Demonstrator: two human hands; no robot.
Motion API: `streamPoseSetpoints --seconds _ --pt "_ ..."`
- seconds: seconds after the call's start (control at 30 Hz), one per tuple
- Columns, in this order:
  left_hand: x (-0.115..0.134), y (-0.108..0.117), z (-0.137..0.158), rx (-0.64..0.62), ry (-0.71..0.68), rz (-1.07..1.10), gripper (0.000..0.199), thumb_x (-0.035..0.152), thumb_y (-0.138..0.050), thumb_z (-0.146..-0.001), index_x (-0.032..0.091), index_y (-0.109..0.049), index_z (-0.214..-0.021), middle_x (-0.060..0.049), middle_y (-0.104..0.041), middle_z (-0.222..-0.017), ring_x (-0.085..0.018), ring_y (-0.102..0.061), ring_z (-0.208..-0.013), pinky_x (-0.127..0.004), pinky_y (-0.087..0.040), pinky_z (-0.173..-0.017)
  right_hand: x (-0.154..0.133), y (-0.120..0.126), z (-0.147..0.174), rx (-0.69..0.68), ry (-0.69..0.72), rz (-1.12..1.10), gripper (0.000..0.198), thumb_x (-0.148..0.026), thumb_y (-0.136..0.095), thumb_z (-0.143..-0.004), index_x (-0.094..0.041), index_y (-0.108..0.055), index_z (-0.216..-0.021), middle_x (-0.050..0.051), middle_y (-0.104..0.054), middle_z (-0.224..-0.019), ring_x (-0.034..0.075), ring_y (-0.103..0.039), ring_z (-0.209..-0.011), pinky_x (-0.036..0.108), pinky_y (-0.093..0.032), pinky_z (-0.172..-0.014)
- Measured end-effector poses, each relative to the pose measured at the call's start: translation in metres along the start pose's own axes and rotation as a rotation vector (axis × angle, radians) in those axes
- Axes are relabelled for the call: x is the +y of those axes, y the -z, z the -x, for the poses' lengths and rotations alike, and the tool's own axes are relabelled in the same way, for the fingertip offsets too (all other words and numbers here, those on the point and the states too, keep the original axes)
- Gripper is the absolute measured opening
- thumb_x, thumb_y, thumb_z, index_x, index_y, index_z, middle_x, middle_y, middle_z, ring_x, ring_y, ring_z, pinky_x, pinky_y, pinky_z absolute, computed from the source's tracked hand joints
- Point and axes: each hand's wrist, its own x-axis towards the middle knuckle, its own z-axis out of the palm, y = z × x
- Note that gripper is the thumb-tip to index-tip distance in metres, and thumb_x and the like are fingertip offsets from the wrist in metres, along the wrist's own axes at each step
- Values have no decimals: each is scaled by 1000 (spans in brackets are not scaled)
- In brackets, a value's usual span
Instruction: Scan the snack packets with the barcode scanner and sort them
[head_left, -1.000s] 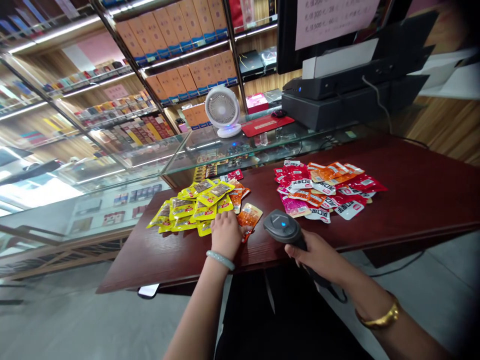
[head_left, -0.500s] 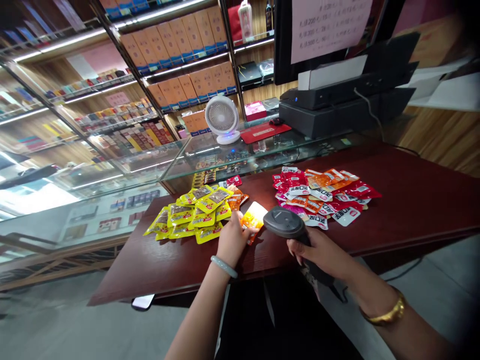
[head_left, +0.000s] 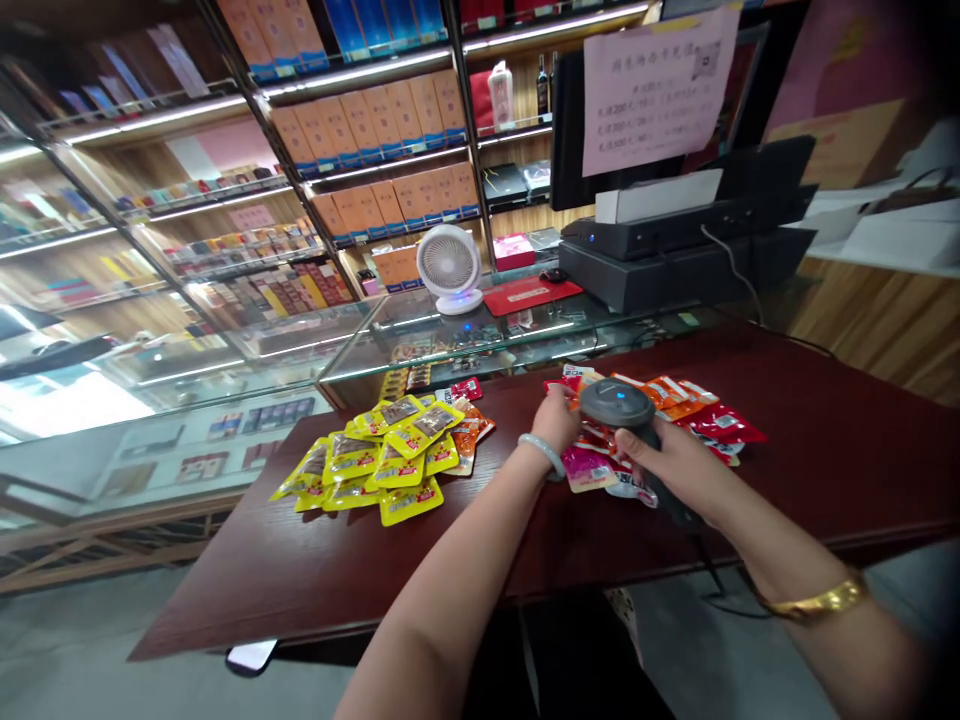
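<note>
My right hand (head_left: 675,465) is wrapped round the handle of a dark grey handheld barcode scanner (head_left: 619,402), which hangs over a heap of red and orange snack packets (head_left: 724,425). Just left of the scanner head, my left hand (head_left: 556,418) is at the heap's left edge, its fingers closed at a snack packet; the fingertips are partly hidden. A magenta packet (head_left: 589,470) lies below the scanner. To the left is a pile of yellow snack packets (head_left: 401,465), with a few orange packets (head_left: 466,440) along its right side.
The dark red wooden table (head_left: 300,580) meets a glass display counter (head_left: 352,360). On the glass stand a white fan (head_left: 448,265), a red mat (head_left: 529,294) and a black cash register unit (head_left: 645,265). The scanner's cable (head_left: 709,565) drops past the table's front edge.
My left hand has moved right, from beside the yellow pile to the red and orange heap. The scanner in my right hand has moved right and now hangs over that heap.
</note>
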Motion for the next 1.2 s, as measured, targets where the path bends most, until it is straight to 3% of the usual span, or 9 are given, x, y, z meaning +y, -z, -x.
streamPoseSetpoints --seconds 0.13,0.2,0.27,0.33,0.47,0.7,0.9,1.07,1.2 --pt "-13 27 -24 -29 -143 -390 30 30 -55 -92 22 -65 -118 -11 -71 -115 -20 -66 -107 -29 -49 -94 -10 -1 -13 -41 22 103 49 -63 -54 -89 -19 -65 -105 3 -69 -60 26 -69 -63 33 -50 -59" --pt "-34 60 -37 -44 -70 -664 32 37 -49 -95 26 -67 -119 -9 -68 -122 -20 -63 -113 -29 -47 -99 -13 -8 -20 -56 88 112 50 -61 -56 -89 -18 -66 -112 8 -76 -79 30 -72 -80 37 -53 -70" --pt "-59 96 -52 -50 28 -756 34 36 -51 -93 19 -69 -116 -16 -68 -123 -26 -63 -117 -35 -47 -100 -13 -18 -27 -75 138 96 52 -59 -58 -88 -19 -66 -119 11 -77 -101 34 -70 -98 41 -53 -82" --pt "-86 128 -65 -65 123 -823 32 31 -56 -90 12 -72 -109 -23 -67 -121 -31 -64 -115 -40 -49 -97 -12 -28 -34 -128 129 97 52 -60 -57 -88 -18 -67 -119 11 -76 -108 36 -69 -103 43 -52 -86" --pt "-128 159 -79 -154 236 -873 27 35 -72 -77 15 -75 -95 -20 -73 -106 -32 -70 -103 -36 -53 -89 -9 -41 -44 -187 143 94 51 -59 -60 -87 -19 -69 -117 12 -75 -112 36 -67 -107 46 -51 -92" --pt "-141 159 -71 -62 126 -824 58 43 -79 -71 13 -61 -117 -22 -67 -121 -32 -64 -115 -34 -48 -93 -9 -48 -50 -239 64 -7 45 -60 -63 -86 -20 -67 -106 7 -75 -82 28 -71 -77 36 -56 -68" --pt "-103 152 -62 -3 -79 -685 24 31 -62 -88 21 -59 -110 -9 -72 -102 -22 -68 -97 -27 -47 -80 -16 -54 -50 -308 -33 -202 50 -69 -58 -85 -20 -54 -92 4 -70 -79 19 -70 -59 29 -55 -52" --pt "-67 134 -56 61 -241 -373 13 26 -67 -81 21 -63 -93 -3 -71 -89 -18 -65 -83 -26 -46 -74 -25 -45 -46 -194 33 -99 47 -67 -54 -89 -21 -55 -96 -3 -61 -52 19 -63 -43 28 -51 -45" --pt "-51 121 -51 86 -340 -301 13 29 -67 -79 19 -65 -87 -3 -69 -81 -17 -61 -74 -26 -44 -69 -26 -33 -43 -114 109 -36 40 -61 -55 -90 -21 -57 -93 -3 -60 -50 20 -63 -44 28 -49 -45"
